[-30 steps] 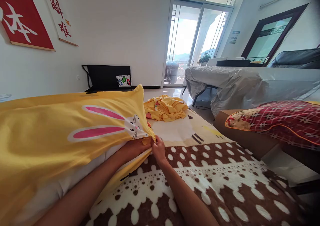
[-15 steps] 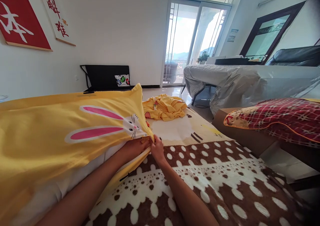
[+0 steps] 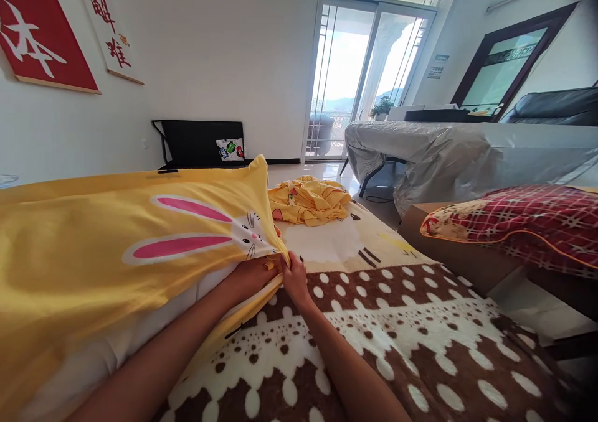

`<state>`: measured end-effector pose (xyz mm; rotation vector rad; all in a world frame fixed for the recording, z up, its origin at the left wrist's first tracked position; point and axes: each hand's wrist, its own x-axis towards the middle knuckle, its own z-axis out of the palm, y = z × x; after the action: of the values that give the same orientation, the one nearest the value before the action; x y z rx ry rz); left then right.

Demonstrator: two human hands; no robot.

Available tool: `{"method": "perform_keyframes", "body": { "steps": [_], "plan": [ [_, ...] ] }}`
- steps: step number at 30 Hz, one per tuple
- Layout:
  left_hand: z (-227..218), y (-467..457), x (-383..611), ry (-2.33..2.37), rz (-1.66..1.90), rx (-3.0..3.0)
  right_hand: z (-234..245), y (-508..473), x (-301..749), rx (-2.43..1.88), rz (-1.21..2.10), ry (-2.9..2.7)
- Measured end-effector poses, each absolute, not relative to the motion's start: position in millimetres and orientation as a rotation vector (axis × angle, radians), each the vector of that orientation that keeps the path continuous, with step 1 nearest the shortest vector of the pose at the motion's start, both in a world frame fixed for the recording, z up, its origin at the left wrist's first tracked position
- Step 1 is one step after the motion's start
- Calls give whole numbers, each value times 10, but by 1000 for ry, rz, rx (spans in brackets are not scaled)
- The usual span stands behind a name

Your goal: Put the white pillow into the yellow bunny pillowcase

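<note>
Right hand [image 3: 295,279] pinches the hem of the yellow bunny pillowcase [image 3: 116,241], fingers closed, holding it taut over the white pillow [image 3: 140,328]. Left hand [image 3: 255,274], at its 9 o'clock, lies under the cloth; I cannot tell its grip.

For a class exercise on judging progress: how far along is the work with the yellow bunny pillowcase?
Done: the yellow bunny pillowcase covers most of the white pillow. In hand: the left hand and right hand pinch its open edge. Left: a strip of white pillow shows below the edge, so the opening probably needs closing; a crumpled yellow cloth lies untouched farther along the blanket.
</note>
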<state>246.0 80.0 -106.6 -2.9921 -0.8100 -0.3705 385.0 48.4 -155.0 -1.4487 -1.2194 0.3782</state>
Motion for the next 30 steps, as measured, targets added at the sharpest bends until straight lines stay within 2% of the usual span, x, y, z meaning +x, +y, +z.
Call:
{"method": "perform_keyframes", "body": {
  "steps": [17,30],
  "plan": [
    [-1114,851,2520,-801,-257,-2904,-1551,509,3877,-1276,554,-1337],
    [-944,742,2416,-899,-416,-3031,-1573,513,3903,-1391,472,-1270]
  ]
}}
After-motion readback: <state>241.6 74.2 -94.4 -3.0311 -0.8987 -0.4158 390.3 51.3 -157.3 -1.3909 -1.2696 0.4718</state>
